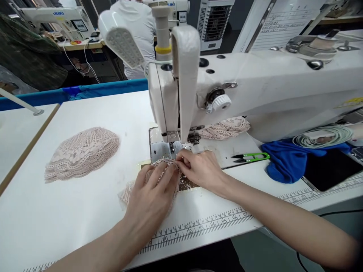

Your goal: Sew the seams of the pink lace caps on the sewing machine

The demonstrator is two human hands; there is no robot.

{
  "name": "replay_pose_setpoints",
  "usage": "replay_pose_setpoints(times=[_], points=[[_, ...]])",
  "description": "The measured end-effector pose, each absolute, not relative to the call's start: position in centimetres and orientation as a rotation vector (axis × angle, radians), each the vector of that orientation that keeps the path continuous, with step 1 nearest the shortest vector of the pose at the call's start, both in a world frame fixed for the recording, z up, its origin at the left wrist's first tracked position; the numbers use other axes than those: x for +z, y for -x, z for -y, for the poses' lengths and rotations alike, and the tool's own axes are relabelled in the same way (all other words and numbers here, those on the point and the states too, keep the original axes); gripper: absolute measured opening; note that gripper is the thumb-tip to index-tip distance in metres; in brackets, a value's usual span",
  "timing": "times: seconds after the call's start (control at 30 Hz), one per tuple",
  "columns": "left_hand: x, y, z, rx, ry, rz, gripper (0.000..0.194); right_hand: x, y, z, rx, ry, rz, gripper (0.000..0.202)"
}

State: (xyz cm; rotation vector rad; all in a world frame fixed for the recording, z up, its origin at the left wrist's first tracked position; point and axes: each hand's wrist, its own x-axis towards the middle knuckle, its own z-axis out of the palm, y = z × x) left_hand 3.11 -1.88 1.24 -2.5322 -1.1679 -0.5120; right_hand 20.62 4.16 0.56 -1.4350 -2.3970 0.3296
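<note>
White surface [70, 211], front-edge ruler [201, 227], lace pile [82, 153] well apart, left hand [151, 192], fingers slightly parted on lace cloth [128, 192], right hand [203, 170] pinching its edge

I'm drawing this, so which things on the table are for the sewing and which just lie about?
Probably for sewing:
held lace
sewing machine
lace piece at left
rear lace piece
green snips

Seemingly lying about:
blue cloth
dark-screened device
coiled cord
</note>
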Motion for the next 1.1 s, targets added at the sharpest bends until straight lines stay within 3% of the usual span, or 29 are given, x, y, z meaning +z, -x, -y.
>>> replay_pose_setpoints(times=[0.13, 0.4, 1.1], points=[[0.7, -3.3, 2.3, -0.398, 2.587, 1.149, 0.042, 0.4, -21.0, -4.7, 0.248, 1.486, 2.417, 0.026], [0.6, -2.6, 0.3, -0.462, 2.591, 1.160, 0.038, 0.2, -22.3, -3.9, -0.002, 1.122, 2.559, 0.038], [-0.6, -2.2, -0.6, -0.461, 2.569, 1.243, 0.041, 0.2, -21.8, -3.7, -0.309, 1.099, 2.563, 0.023]])
